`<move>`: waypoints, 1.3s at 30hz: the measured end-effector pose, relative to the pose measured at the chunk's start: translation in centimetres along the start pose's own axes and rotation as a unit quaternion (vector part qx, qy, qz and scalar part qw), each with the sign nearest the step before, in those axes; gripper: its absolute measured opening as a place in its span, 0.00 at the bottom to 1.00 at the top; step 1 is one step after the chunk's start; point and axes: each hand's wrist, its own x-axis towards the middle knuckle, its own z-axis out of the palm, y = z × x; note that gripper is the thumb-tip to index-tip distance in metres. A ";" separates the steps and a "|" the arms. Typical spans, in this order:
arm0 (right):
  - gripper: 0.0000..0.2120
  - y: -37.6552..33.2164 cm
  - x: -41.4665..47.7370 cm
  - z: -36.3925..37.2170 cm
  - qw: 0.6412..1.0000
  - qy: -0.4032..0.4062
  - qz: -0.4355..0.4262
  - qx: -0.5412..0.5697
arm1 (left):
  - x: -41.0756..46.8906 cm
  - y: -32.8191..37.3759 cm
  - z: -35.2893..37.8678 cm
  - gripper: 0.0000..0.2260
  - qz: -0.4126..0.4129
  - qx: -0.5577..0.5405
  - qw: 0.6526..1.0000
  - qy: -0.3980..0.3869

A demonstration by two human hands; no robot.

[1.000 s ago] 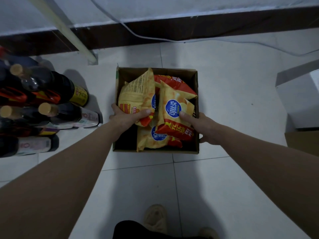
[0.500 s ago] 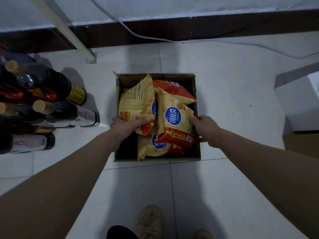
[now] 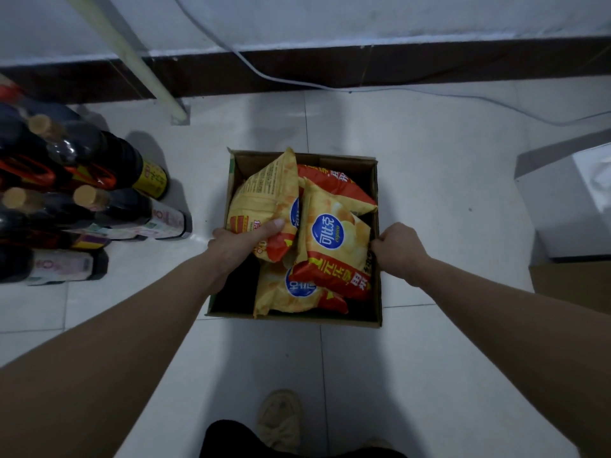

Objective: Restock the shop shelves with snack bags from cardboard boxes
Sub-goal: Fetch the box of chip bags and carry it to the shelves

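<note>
The white tiled floor [image 3: 413, 193] ran up to a dark skirting board [image 3: 429, 66] below a pale wall. A cluster of dark sauce bottles [image 3: 82, 200] lay stacked at the left, well apart from a white unit [image 3: 568, 206] at the right edge. An open cardboard box [image 3: 377, 292] stood on the floor between them, holding several yellow and red snack bags. One bag with a blue round logo [image 3: 334, 239] stood tilted against the right side of the box; another, back panel showing [image 3: 264, 203], leaned at the left; a third [image 3: 291, 292] lay beneath them; a red one [image 3: 334, 185] lay at the rear. The left hand [image 3: 238, 242] was closed on the box's left wall, thumb pressed across the left bag's lower corner. The right hand [image 3: 398, 247] was curled round the box's right rim. A white cable [image 3: 264, 74] trailed along the skirting. A beige shoe [image 3: 281, 421] showed at the bottom.
</note>
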 end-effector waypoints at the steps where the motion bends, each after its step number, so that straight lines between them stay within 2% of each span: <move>1: 0.15 -0.4 -0.7 -0.6 1.000 -0.002 -0.003 -0.001 | -0.6 0.3 -0.4 0.70 -0.004 -0.007 1.000 -0.006; 6: 0.13 -4.4 -5.5 -5.5 1.000 0.014 -0.024 0.003 | -2.7 2.7 -4.0 0.56 0.002 -0.030 0.999 -0.032; 10: 0.10 -9.4 -11.1 -10.8 0.998 0.032 -0.056 0.001 | -13.6 8.7 -6.2 0.60 0.054 -0.047 0.997 -0.012; 13: 0.10 -13.2 -16.4 -15.0 0.995 0.048 -0.089 -0.007 | -21.3 11.6 -8.1 0.56 0.090 -0.063 0.994 0.015; 17: 0.11 -17.7 -24.5 -20.2 0.988 0.065 -0.137 -0.036 | -31.1 13.3 -11.9 0.66 0.106 -0.078 0.990 0.041; 22: 0.14 -23.2 -36.8 -25.2 0.969 0.052 -0.227 -0.079 | -44.3 12.7 -17.3 0.59 0.133 -0.101 0.985 0.037; 26: 0.12 -26.9 -46.6 -26.3 0.947 0.018 -0.307 -0.089 | -54.8 8.6 -21.6 0.48 0.172 -0.147 0.973 0.047; 31: 0.17 -30.1 -59.6 -23.2 0.898 -0.017 -0.414 -0.146 | -68.5 -0.2 -26.0 0.49 0.160 -0.239 0.947 0.145; 35: 0.17 -31.9 -70.3 -16.9 0.827 -0.066 -0.503 -0.242 | -78.8 -10.9 -28.0 0.51 0.140 -0.327 0.906 0.230; 39: 0.17 -31.7 -82.3 -8.2 0.749 -0.136 -0.579 -0.292 | -88.3 -24.0 -28.3 0.49 0.106 -0.424 0.848 0.299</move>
